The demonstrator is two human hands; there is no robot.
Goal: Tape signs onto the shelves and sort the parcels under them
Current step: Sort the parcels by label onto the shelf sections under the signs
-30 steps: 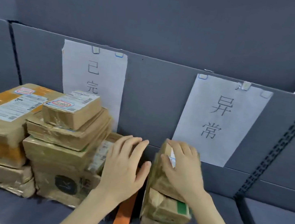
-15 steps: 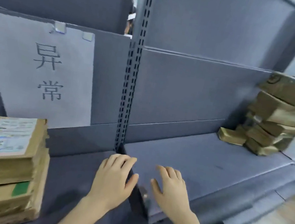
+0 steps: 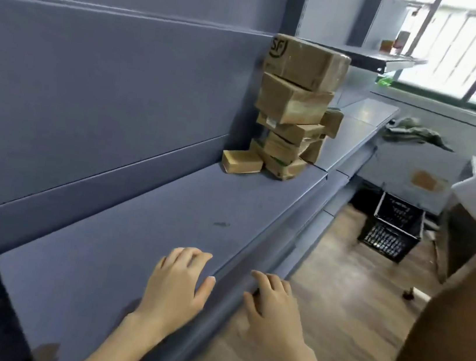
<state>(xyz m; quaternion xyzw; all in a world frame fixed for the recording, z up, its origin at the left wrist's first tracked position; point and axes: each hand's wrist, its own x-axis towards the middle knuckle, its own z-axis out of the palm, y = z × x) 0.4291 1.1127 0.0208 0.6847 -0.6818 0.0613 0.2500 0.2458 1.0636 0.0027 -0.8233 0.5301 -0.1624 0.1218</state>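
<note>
Now, in the head view, the left hand and right hand hold nothing, fingers loosely apart, at the shelf edge. Far along it, a crooked pile of parcels likely waits for sorting; no sign shows.

We see the stack of parcels at the far end of the shelf, against the back panel, with a small parcel just left of its base. To the right, a crate stands on the floor.

Parcel storeroom, grey metal shelving, stacked cardboard parcels, plastic crate
</note>
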